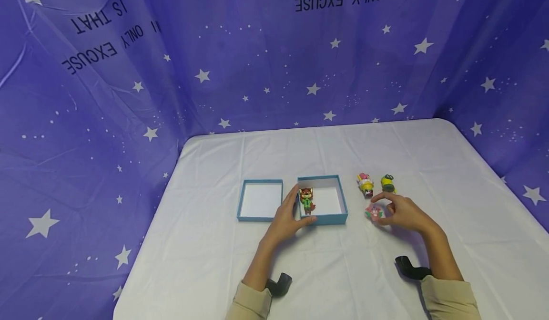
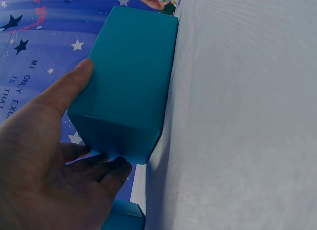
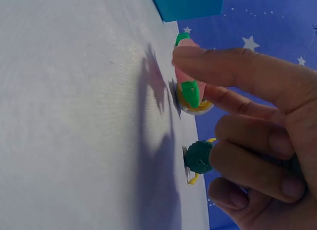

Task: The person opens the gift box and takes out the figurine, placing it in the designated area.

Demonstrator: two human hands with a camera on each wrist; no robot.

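Note:
A blue open box (image 1: 326, 220) with a white inside stands mid-table. A fox figurine (image 1: 307, 201) in a green shirt lies inside it, along the left wall. My left hand (image 1: 285, 219) holds the box at its near left corner; in the left wrist view the thumb lies against the front face and the fingers bend round the left side. To the right of the box, my right hand (image 1: 403, 211) pinches a pink figurine with green parts (image 1: 374, 212) between thumb and index finger. The right wrist view shows this pink figurine (image 3: 184, 71) just above the cloth, its shadow beneath.
A shallow blue-edged lid (image 1: 259, 220) lies left of the box, white inside up. Beyond the right hand are a yellow and pink figurine (image 1: 365, 185) and a green and yellow figurine (image 1: 388, 183). White cloth (image 1: 343, 272) covers the table; a starry purple curtain (image 1: 279, 62) hangs behind.

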